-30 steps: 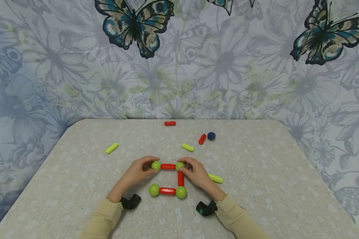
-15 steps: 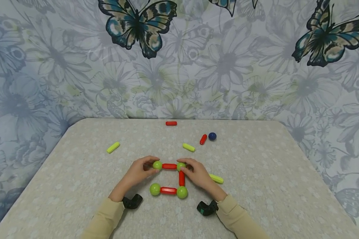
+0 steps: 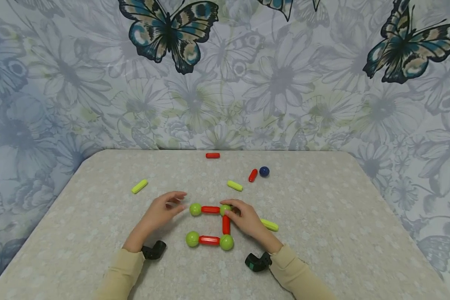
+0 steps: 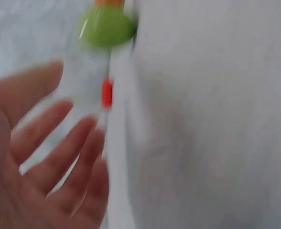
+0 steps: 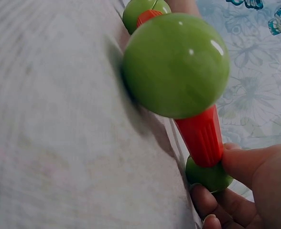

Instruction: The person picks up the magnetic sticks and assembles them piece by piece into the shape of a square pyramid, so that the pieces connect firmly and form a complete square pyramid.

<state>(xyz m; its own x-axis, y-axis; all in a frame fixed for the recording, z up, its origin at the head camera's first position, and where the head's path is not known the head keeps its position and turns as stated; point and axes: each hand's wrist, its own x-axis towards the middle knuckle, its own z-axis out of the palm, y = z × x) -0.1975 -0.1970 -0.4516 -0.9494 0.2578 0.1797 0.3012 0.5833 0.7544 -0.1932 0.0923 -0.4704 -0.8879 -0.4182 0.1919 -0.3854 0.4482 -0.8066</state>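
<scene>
On the table lies a three-sided shape of green balls joined by red rods, its left side open. My right hand pinches the far right green ball, thumb and fingers around it; the right wrist view shows this ball below a red rod. A larger near green ball fills the top of that view. My left hand is off to the left of the far left green ball, its fingers spread and holding nothing. In the left wrist view its fingers are loosely extended.
A yellow rod lies beside my right hand. Farther back are two more yellow rods, one left and one central. Near the back sit a red rod, another red rod and a dark blue ball.
My left hand has let go of the far left green ball and drawn back to the left. The right hand keeps its hold, and the shape stays in place.
</scene>
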